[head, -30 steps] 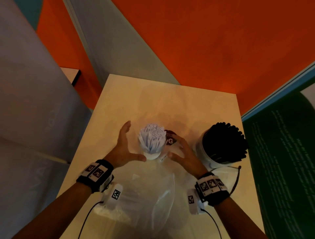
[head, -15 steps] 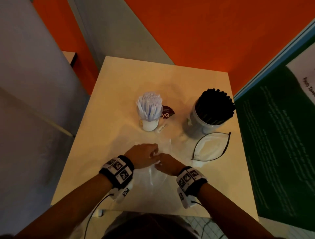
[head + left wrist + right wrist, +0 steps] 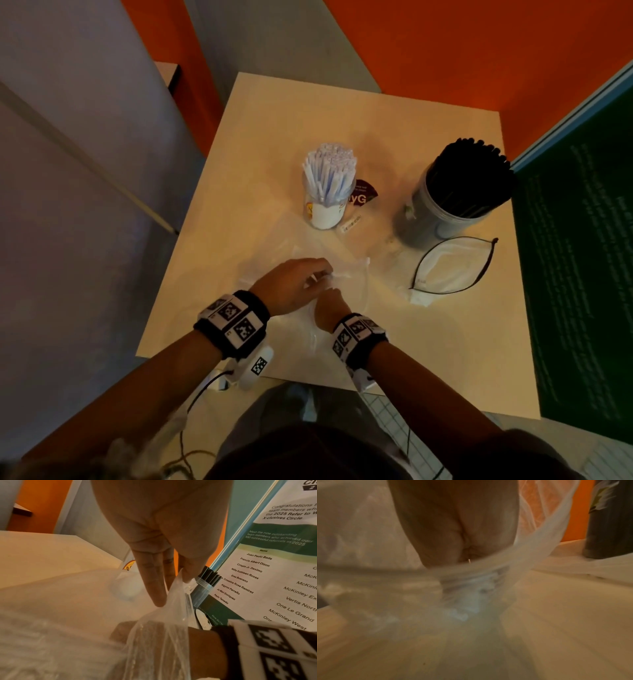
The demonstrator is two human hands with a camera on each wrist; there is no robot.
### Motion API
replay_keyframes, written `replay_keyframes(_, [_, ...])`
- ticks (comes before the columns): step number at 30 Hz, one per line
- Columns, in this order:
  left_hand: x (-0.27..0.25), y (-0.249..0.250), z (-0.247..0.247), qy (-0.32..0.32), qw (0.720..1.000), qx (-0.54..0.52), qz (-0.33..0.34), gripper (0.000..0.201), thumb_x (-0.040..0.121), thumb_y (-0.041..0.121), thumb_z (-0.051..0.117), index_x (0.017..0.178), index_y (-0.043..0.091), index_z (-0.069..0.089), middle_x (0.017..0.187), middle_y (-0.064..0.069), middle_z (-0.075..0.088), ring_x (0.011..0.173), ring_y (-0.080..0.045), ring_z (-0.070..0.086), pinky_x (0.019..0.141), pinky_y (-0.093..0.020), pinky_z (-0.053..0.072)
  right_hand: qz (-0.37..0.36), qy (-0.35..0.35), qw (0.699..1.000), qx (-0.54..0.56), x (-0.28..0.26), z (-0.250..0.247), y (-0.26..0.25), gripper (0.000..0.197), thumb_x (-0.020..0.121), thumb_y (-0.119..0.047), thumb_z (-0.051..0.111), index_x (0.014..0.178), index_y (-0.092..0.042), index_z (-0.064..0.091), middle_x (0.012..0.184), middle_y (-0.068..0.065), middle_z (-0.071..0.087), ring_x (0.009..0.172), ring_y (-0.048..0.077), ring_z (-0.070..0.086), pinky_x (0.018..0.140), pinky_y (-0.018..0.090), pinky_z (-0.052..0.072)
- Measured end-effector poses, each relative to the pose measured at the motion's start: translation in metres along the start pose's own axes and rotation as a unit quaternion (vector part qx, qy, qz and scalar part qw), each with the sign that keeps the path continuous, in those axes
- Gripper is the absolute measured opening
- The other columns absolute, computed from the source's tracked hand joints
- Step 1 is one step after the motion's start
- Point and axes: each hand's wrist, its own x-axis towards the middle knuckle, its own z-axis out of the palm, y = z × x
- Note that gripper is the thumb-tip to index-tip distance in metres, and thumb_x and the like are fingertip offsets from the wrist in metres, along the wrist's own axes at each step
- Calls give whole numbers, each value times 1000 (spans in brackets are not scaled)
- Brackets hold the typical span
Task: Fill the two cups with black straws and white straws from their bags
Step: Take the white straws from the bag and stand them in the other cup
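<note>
While both cups stand full in the upper half of the head view, the hands work lower down, at the middle of the frame, on the clear plastic bag (image 3: 346,291) lying crumpled on the bench (image 3: 239,205). The left hand (image 3: 294,284) pinches the bag's rim between thumb and fingers (image 3: 154,588), the film hanging down from that pinch in the left wrist view. The right hand (image 3: 330,308) sits just beside it, almost touching, fingers curled into the same bag; the right wrist view is blurred, so how firmly it grips I cannot tell (film does wrap round the fingers there).

The bag spreads from the hands toward the lower middle of the frame, its mouth end up under the fingers. Straight above the hands stands the small cup (image 3: 323,212) of white straws (image 3: 329,171); to the upper right, well apart, the grey cup (image 3: 431,212) of black straws (image 3: 472,178). The left hand lies nearer the white cup, the right nearer the black. A second bag (image 3: 445,270), black-rimmed and gaping, lies just below the grey cup.

Filling looks done, to my eye; what remains is likely clearing this bag, which is limp and will slip.
</note>
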Motion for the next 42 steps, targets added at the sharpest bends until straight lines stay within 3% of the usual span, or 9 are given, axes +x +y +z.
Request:
replay_keyframes(4, [-3,-2,1,-3,1000,4,14,13,97,27,53,99,16,58,96,3,63,84,-10,59,67,-9,45,0,1,1000,23,-2,-4,-4,50,101,-25,38,148,-15,27,148,16,36,129,34,41,108,40,34])
replay_keyframes(15, [1,-7,-1,-7,1000,9,22,14,98,30,52,99,17,57,95,4,63,83,-7,59,60,-5,43,-25,-1,997,75,-5,-19,-5,54,97,-20,45,148,-20,29,147,14,38,123,32,49,98,35,41])
replay_keyframes(20, [8,-8,-3,-11,999,44,1,9,97,27,54,97,18,57,95,5,63,83,-10,61,69,-14,48,-3,-80,996,-38,-25,-55,7,35,98,-17,42,128,-1,52,127,18,57,115,32,56,98,37,43])
replay_keyframes(22, [11,-6,-3,-20,999,50,-4,7,96,26,55,96,19,57,94,4,63,80,-13,61,67,-15,48,5,-94,993,-70,-41,-77,18,35,98,-23,44,127,-4,50,124,15,58,113,30,56,97,36,43])
replay_keyframes(25, [18,-4,-3,-56,993,101,-33,15,94,33,55,96,18,56,96,3,63,83,-17,62,74,-34,52,4,-121,980,-155,-70,-120,40,32,96,-20,48,123,-5,54,123,14,60,114,28,56,97,34,42])
replay_keyframes(27, [23,-2,-2,-62,982,174,-42,25,93,45,53,95,20,56,98,7,59,87,-16,60,73,-33,48,19,-122,969,-212,-91,-153,56,33,95,-19,49,124,-5,56,127,14,58,118,26,54,98,31,40])
replay_keyframes(30, [33,7,-4,1,973,229,-12,40,90,58,49,94,19,56,96,6,53,91,-15,52,70,-30,42,61,-85,957,-272,-118,-204,68,39,100,-20,41,136,-6,47,143,12,47,131,24,44,107,31,31])
replay_keyframes(38, [79,59,-31,126,958,179,185,73,78,68,61,127,16,47,123,0,52,114,-15,46,90,-23,36,41,37,934,-352,-134,-285,23,27,97,-17,43,117,-8,59,114,13,64,106,31,61,80,35,46])
replay_keyframes(42, [90,60,-37,100,967,197,124,69,81,55,66,135,18,44,111,-5,64,97,-21,60,70,-26,40,-27,-20,972,-232,-105,-288,-1,25,96,-13,47,113,0,61,113,15,65,107,30,61,83,33,45])
